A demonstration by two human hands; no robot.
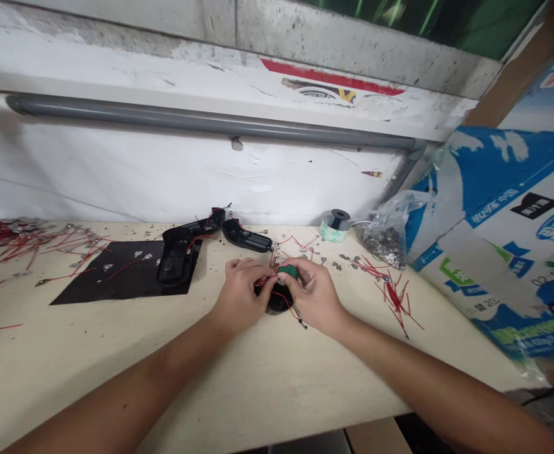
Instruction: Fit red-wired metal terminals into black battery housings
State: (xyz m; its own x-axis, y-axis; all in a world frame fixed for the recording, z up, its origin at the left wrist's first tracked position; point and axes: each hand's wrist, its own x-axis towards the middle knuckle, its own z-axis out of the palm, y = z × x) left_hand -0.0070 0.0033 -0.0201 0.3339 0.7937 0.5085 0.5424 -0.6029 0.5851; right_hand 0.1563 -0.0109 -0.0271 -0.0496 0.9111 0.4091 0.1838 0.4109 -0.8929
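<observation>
My left hand (243, 295) is closed in a pinch, its fingertips meeting those of my right hand; what they grip is hidden. My right hand (318, 295) is closed, with a small green piece (288, 271) between thumb and forefinger. Directly under both hands sits a black plastic housing (279, 305), partly covered by the fingers. A thin red wire (290, 308) curves out of it, with a small dark tip near my right hand. Just beyond the fingertips lie small metal contacts (277, 252) and more red wires.
Black plastic housings (247, 238) lie behind my left hand, one (173, 261) on a black sheet (116, 268). Red wires (2, 234) pile at far left, others (397, 299) at right. A tape roll (334, 227) and a bag of metal parts (385, 243) stand near a printed carton (504, 239).
</observation>
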